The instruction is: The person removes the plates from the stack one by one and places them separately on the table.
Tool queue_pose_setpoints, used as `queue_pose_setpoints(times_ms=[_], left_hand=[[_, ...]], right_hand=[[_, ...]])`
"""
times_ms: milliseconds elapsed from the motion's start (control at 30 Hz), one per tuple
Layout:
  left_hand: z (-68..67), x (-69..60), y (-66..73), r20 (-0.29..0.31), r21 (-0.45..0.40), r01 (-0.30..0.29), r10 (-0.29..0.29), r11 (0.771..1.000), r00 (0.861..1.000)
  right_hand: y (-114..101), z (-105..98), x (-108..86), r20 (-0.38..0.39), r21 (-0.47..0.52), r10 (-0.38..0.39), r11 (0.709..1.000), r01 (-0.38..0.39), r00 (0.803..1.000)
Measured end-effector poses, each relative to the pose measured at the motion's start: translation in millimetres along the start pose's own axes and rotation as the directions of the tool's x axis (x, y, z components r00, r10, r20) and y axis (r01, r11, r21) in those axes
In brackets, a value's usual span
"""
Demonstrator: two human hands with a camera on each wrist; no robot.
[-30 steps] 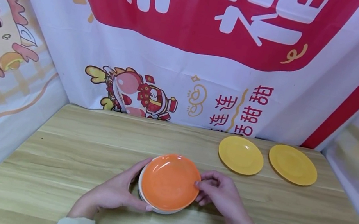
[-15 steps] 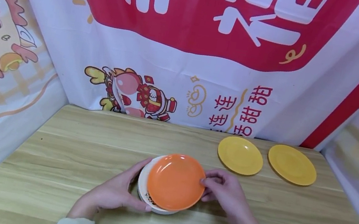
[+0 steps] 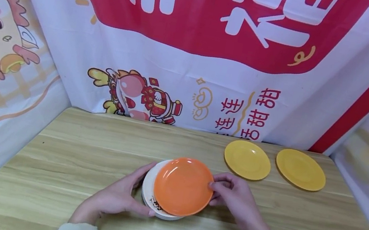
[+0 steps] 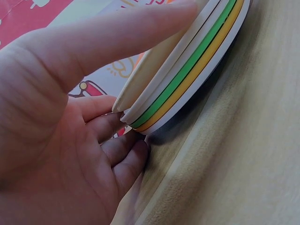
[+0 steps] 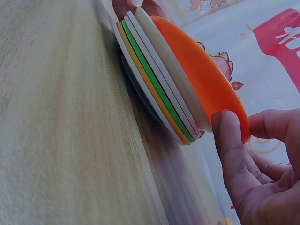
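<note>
An orange plate [image 3: 184, 187] lies off-centre to the right over a stack of plates, whose white top plate [image 3: 149, 184] shows a dark print. My right hand [image 3: 237, 201] pinches the orange plate's right rim between thumb and fingers. Around the stack's left side curls my left hand [image 3: 119, 195], thumb at the front edge and fingers behind. Seen from the left wrist, the stack has white, green [image 4: 187, 70] and yellow layers. In the right wrist view the orange plate [image 5: 201, 65] tilts up from the stack, its near rim in my fingers.
Two yellow plates, one [image 3: 247, 159] nearer the middle and another [image 3: 300, 169] further right, lie at the back right of the wooden table [image 3: 93, 136]. A printed cloth [image 3: 193, 63] hangs behind the table, with more cloth on both sides.
The orange plate has shifted right with my right hand, uncovering the left part of the white plate beneath. My left hand has stayed at the stack.
</note>
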State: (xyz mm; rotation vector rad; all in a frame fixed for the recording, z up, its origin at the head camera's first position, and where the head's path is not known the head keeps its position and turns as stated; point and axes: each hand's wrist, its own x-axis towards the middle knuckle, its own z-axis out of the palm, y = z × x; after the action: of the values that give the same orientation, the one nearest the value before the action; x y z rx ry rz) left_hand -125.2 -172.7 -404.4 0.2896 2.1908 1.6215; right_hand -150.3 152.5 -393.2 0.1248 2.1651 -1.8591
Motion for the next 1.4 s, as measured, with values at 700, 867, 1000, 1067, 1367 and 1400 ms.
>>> queue_pose_setpoints(times_ms=[700,867,1000,1067,1367,1400], left_hand=[[1.0,0.5,-0.8,-0.011,0.006,0.01,-0.01,1.0,1.0],[1.5,0.4,-0.6,-0.017,0.0,0.024,-0.024,1.0,1.0],[1.4,0.2,-1.1,-0.02,0.01,0.019,-0.018,1.0,1.0],[1.3,0.3,-1.2,-0.021,0.013,0.015,-0.015,1.0,1.0],[2.1,0.5,-0.1,-0.03,0.016,0.025,-0.025,1.0,0.999],[2.3,0.4,0.0,-0.032,0.014,0.027,-0.027,1.0,0.999]], right_hand=[[-2.0,-10.4,1.4,-0.002,0.005,0.016,1.0,-0.016,1.0],[-2.2,-14.1,1.6,-0.005,-0.002,0.016,1.0,-0.016,1.0],[-2.3,-18.0,2.1,-0.014,0.0,0.011,1.0,-0.011,1.0],[-2.5,-20.2,2.2,-0.021,-0.002,0.009,1.0,-0.009,1.0],[-2.9,-32.3,3.1,-0.03,-0.027,0.019,0.999,-0.02,0.999],[-3.2,-34.1,3.5,-0.031,-0.026,0.018,0.999,-0.019,0.999]])
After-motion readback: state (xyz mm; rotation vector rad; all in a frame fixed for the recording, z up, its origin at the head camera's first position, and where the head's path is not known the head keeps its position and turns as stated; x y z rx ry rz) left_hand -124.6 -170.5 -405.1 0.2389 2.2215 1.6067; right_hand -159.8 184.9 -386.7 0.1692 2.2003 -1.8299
